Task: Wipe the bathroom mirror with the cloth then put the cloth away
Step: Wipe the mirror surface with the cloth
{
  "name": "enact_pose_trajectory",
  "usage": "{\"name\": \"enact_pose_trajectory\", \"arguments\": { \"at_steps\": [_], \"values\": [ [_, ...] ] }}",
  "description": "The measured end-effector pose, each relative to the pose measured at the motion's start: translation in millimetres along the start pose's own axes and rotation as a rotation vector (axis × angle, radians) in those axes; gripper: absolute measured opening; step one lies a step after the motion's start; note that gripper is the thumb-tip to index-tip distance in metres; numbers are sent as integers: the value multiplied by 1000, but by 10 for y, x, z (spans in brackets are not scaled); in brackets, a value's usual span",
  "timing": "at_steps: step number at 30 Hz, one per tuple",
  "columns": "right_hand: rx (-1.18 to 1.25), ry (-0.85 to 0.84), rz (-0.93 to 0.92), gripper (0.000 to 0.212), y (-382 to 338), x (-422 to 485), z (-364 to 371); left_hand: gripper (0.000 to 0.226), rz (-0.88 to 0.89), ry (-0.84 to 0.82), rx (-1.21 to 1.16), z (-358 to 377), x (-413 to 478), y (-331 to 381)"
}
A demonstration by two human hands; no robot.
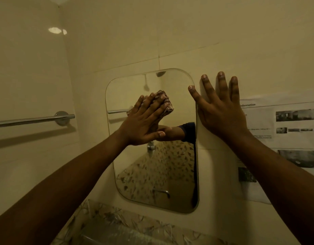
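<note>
A rail (pixel 34 119) is fixed to the left wall, well apart from the work; it looks a likely place for hanging the cloth afterwards, though that is only a guess. The left hand (pixel 143 121) lies flat on the upper part of the mirror (pixel 158 174), fingers straight and close together, pressing the folded cloth (pixel 166 99) against the glass. The cloth is sandwiched between palm and mirror, and a corner shows past the fingertips. A flat palm spreads pressure over the whole pad, which suits wiping. The lower glass is not yet covered, so wiping seems to be underway rather than finished. The right hand (pixel 221 112) rests on the tiled wall just beside the mirror's right edge, fingers spread, holding nothing, probably bracing the body. Printed sheets (pixel 285 124) are stuck to the wall further right.
</note>
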State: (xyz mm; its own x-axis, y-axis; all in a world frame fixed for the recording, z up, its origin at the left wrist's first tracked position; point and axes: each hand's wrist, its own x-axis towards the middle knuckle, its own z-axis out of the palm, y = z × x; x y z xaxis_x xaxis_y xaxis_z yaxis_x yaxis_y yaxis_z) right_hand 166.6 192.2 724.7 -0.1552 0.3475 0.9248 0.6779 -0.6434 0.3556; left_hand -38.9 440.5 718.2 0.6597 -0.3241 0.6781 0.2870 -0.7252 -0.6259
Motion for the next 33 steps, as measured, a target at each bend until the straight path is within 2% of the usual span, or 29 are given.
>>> {"name": "enact_pose_trajectory", "arguments": {
  "at_steps": [6, 11, 18, 25, 33],
  "values": [
    [22, -8, -1, 65, 16, 9, -17, 94, -262, -11, -169, 313, -531, 611],
    [36, -13, 0, 64, 2, 5, -30, 91, -356, -38, -254, 557, -1076, 1126],
    [42, -12, -2, 64, 12, -4, -3, 85, -557, -57, -234, 822, -1533, 1666],
    [27, -1, -9, 63, 15, -7, 35, 81, -685, -18, -303, 758, -1306, 1540],
    [26, -2, -13, 64, 23, 1, 37, 85, -884, 108, -394, 364, -501, 700]
  ]
}}
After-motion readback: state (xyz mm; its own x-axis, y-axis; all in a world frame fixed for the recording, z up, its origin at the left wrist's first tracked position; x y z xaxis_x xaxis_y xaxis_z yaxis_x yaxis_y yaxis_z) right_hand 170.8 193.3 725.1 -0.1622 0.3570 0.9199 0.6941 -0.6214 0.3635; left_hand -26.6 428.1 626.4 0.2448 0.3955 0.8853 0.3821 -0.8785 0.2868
